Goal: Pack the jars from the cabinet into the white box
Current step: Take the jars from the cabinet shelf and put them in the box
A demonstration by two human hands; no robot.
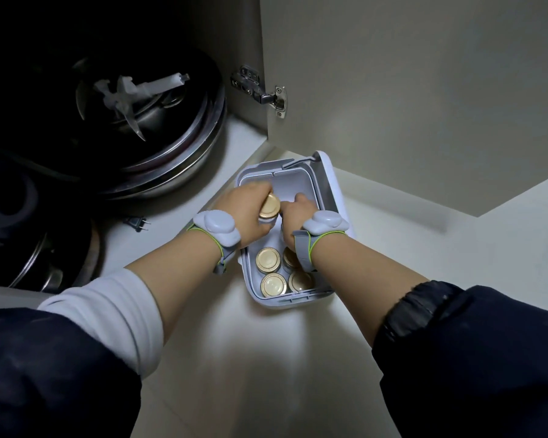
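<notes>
text: none I can read | jar lids [268, 260]: plain gold, no print | white box [331, 197]: no label | my wristbands [217, 227]: unmarked

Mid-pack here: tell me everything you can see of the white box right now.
The white box is a rectangular, plastic-looking tub with rounded corners and a thick rim, open-topped, sitting on the pale floor by the open cabinet. A grey bar crosses its far rim. Four gold-lidded jars stand upright at its near end; the far end looks bare. The left hand holds a fifth jar over the middle, and the right hand reaches inside.
</notes>
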